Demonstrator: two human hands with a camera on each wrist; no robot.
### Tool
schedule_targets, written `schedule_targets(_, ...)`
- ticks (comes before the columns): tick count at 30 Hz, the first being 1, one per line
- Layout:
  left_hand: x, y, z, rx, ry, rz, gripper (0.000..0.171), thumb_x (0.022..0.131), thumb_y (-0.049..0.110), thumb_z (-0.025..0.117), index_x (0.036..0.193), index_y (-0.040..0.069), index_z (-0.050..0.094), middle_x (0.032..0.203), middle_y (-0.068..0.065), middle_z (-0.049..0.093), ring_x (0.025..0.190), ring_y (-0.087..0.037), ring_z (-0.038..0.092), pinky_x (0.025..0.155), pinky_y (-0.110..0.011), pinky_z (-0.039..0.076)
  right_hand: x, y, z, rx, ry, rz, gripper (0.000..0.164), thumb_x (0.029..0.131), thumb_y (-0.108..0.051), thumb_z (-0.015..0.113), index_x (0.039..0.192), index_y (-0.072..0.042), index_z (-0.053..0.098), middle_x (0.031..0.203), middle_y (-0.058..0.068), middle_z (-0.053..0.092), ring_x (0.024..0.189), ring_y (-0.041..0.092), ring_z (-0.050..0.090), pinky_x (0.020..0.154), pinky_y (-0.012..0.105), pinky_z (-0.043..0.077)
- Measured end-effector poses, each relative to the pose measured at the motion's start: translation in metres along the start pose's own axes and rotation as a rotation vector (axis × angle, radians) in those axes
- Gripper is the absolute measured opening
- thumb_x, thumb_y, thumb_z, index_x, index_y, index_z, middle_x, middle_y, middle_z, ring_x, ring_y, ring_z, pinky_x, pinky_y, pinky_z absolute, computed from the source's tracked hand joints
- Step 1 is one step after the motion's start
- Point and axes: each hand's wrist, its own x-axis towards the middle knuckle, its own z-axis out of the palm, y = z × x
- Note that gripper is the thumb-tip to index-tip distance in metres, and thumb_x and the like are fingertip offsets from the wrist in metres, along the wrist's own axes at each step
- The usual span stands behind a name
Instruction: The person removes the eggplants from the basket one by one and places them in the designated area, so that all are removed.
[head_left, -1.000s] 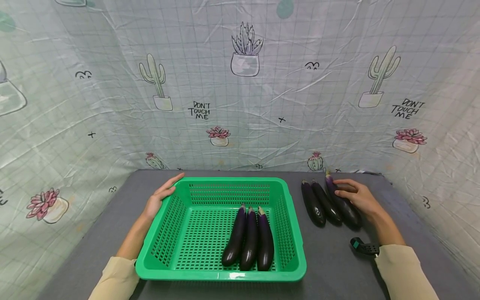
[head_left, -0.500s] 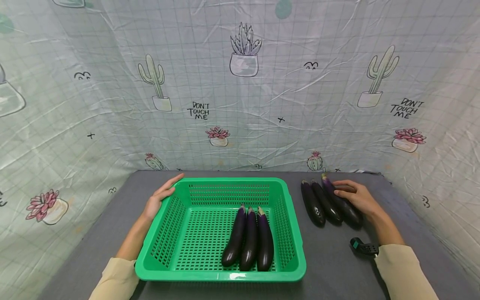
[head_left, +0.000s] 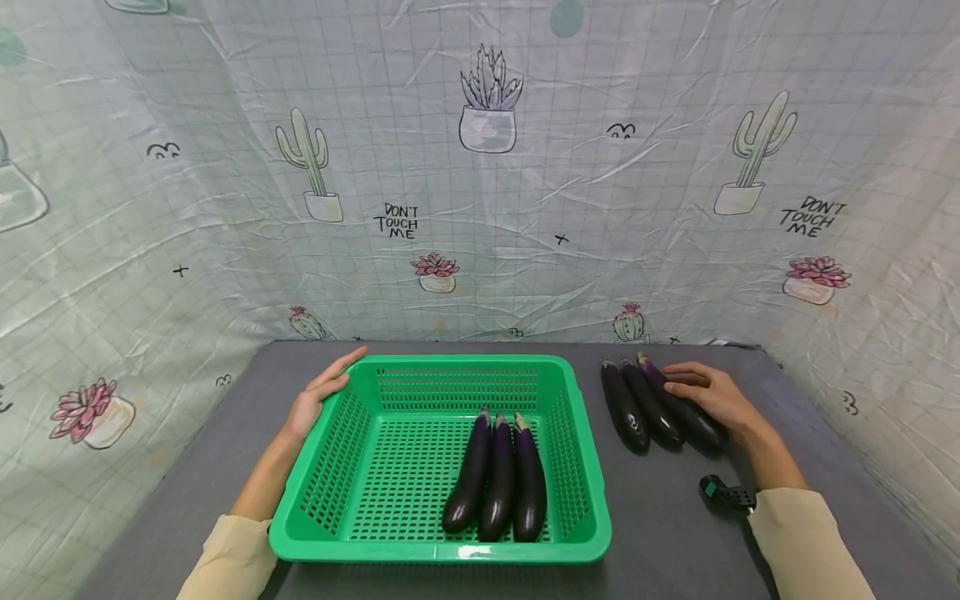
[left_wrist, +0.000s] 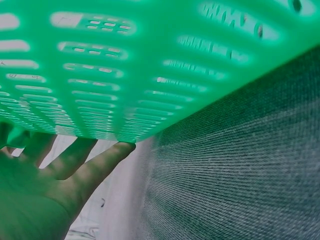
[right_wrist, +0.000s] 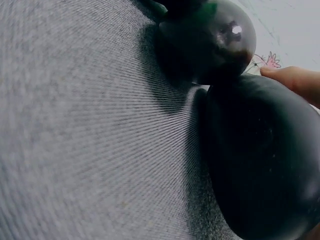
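Looks half done: three eggplants inside the basket, three right of it. Left hand rests straight-fingered against the basket; right hand grips the outermost eggplant.

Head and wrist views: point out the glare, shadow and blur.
Head view: mostly crisp, glints on the eggplants in the green basket, glare on its near rim. Left wrist view: the left hand looks tinted green, the basket up close blurred. Right wrist view: grey cloth darkens in shadow beside the nearest eggplant, a bright highlight dots the second eggplant.
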Motion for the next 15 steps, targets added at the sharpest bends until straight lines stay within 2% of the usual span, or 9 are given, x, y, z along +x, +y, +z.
schedule_targets(3,-0.0001,-0.0006,-0.0004,-0.036,-0.017,0.004,0.054,0.114,0.009,0.020,0.166,0.002,0.011,0.156,0.019,0.036,0.131,-0.009,0.060,0.103,-0.024,0.054,0.0006,-0.0003,0.0007,-0.004,-0.010,0.012,0.057,0.105,-0.037,0.062,0.147,0.000,0.054,0.143,0.028,0.058,0.119,0.022,0.064,0.096,0.038,0.054)
schedule_targets(7,-0.0004,-0.0010,-0.0004,-0.069,-0.031,0.005,0.053,0.114,0.009,0.019,0.167,0.003,0.011,0.156,0.018,0.038,0.132,-0.010,0.060,0.104,-0.025,0.054,0.0003,-0.0017,0.0008,-0.015,-0.017,0.016,0.057,0.105,-0.036,0.062,0.147,0.001,0.053,0.144,0.030,0.056,0.129,0.044,0.057,0.101,0.054,0.052)
schedule_targets(15,-0.0005,0.0004,0.0016,-0.074,-0.018,-0.016,0.054,0.115,0.011,0.021,0.167,0.004,0.010,0.157,0.017,0.039,0.134,-0.010,0.059,0.106,-0.025,0.053,-0.0027,-0.0037,-0.0027,-0.028,-0.041,0.027,0.057,0.104,-0.032,0.064,0.147,0.004,0.051,0.148,0.037,0.049,0.136,0.054,0.049,0.102,0.065,0.048)
